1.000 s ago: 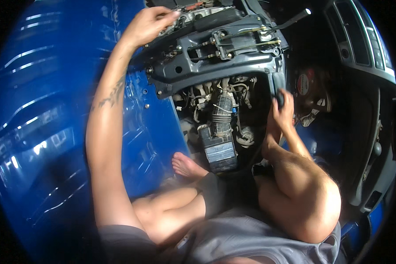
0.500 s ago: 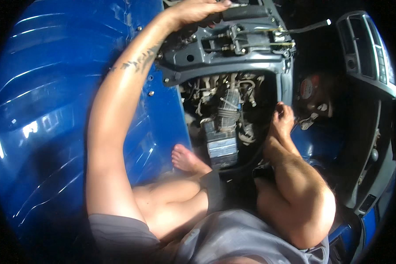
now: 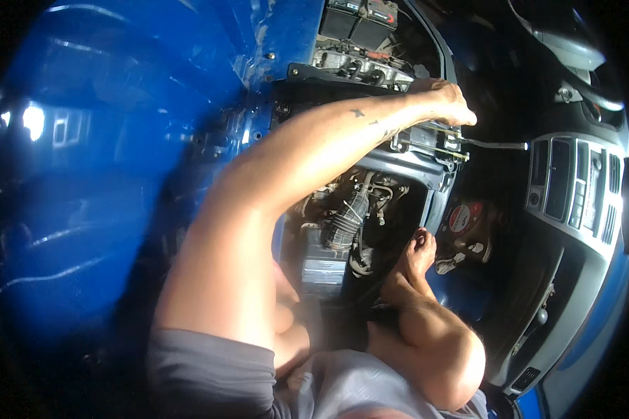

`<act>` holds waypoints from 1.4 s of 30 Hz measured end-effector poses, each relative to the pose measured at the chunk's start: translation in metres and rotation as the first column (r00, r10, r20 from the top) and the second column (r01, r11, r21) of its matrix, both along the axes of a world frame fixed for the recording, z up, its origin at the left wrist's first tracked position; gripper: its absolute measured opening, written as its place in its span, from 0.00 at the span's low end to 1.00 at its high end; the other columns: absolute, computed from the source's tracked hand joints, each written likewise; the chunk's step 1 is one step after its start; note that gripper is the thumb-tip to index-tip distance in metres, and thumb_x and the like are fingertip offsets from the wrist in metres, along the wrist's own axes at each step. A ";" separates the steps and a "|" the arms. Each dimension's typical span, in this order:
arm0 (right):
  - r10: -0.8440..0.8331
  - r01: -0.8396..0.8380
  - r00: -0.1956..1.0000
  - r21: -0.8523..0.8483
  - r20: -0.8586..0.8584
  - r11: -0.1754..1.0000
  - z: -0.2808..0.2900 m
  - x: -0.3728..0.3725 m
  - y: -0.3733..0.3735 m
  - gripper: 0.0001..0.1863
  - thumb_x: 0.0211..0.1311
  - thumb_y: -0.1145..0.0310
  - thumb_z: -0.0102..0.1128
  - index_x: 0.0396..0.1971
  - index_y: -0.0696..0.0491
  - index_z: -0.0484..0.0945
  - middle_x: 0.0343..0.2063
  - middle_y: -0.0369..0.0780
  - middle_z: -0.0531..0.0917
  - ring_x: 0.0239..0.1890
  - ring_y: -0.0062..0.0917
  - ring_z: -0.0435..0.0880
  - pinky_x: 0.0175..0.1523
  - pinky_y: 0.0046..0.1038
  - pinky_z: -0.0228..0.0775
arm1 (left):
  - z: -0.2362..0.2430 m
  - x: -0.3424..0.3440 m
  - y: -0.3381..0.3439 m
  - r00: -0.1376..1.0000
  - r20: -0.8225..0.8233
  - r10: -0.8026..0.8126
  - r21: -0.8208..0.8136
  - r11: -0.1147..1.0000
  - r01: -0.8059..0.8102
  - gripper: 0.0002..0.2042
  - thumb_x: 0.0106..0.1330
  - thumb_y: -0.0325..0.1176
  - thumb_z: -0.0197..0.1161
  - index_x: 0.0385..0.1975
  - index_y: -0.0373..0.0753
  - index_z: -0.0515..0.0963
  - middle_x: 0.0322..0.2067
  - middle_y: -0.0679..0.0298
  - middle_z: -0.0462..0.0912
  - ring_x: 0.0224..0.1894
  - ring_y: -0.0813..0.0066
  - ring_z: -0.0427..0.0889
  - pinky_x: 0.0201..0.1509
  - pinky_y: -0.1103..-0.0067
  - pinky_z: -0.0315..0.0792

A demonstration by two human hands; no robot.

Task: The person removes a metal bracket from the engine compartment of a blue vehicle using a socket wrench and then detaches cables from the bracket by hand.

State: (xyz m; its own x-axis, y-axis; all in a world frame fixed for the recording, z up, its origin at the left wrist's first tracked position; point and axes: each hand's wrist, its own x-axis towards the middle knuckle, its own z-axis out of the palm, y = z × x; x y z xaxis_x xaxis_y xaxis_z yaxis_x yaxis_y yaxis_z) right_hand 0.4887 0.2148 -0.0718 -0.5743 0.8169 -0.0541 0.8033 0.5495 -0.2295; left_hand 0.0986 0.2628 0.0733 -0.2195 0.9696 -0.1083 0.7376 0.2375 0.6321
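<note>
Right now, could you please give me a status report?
Left hand near right end of glossy dark metal panel, grip unclear. Right hand out of view. Bare left forearm hides part of panel.

Has blue sheet-metal panel (image 3: 77, 216) left, grey plastic dashboard (image 3: 573, 188) right. Between them, has black boxy battery (image 3: 372, 31) farthest, dark metal crossmember (image 3: 414, 165) nearer, black ribbed hose (image 3: 346, 225) next, black rectangular plastic housing (image 3: 318, 246) nearest.

Left arm (image 3: 307, 153) bent, stretched forward, slanting rightward; left hand (image 3: 443, 102) out front, grip unclear.
</note>
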 end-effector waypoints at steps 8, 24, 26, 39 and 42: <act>0.029 -0.029 0.998 0.003 -0.053 1.000 0.000 -0.003 -0.005 0.15 0.52 0.70 0.58 0.42 0.53 0.73 0.38 0.46 0.76 0.44 0.44 0.74 0.49 0.41 0.67 | 0.059 0.009 -0.033 0.966 0.220 0.138 -0.233 0.969 -0.085 0.21 0.56 0.57 0.54 0.23 0.43 0.79 0.22 0.68 0.81 0.25 0.74 0.79 0.32 0.74 0.73; 0.029 -0.029 1.000 0.020 0.002 0.999 -0.004 0.006 0.004 0.17 0.49 0.70 0.62 0.42 0.52 0.74 0.39 0.46 0.77 0.44 0.42 0.75 0.50 0.39 0.69 | 0.038 0.006 -0.026 0.902 0.373 0.215 -0.157 0.973 -0.167 0.22 0.59 0.51 0.58 0.11 0.41 0.71 0.08 0.72 0.66 0.09 0.85 0.63 0.12 0.84 0.57; 0.039 -0.038 0.993 0.011 -0.113 0.999 0.000 0.004 0.001 0.20 0.47 0.72 0.61 0.44 0.54 0.73 0.42 0.49 0.75 0.46 0.45 0.73 0.53 0.42 0.66 | 0.040 0.001 -0.024 0.920 0.330 0.211 -0.216 0.966 -0.143 0.21 0.60 0.51 0.58 0.13 0.41 0.73 0.10 0.72 0.70 0.11 0.86 0.66 0.15 0.85 0.60; -0.025 -0.022 0.980 -0.238 -0.196 0.971 0.033 0.021 0.013 0.17 0.50 0.75 0.58 0.43 0.53 0.75 0.39 0.47 0.75 0.45 0.44 0.73 0.53 0.40 0.66 | 0.015 0.016 -0.007 0.852 0.473 0.224 -0.299 0.951 -0.084 0.16 0.62 0.45 0.57 0.20 0.39 0.77 0.15 0.72 0.73 0.18 0.87 0.69 0.22 0.88 0.62; 0.021 -0.053 0.983 -0.169 -0.185 0.984 0.031 0.022 0.017 0.17 0.50 0.75 0.59 0.43 0.53 0.75 0.39 0.48 0.75 0.44 0.44 0.74 0.51 0.42 0.67 | -0.025 0.016 0.021 0.993 0.106 0.045 -0.354 0.935 -0.004 0.25 0.59 0.54 0.51 0.22 0.34 0.81 0.26 0.52 0.82 0.30 0.59 0.82 0.40 0.66 0.73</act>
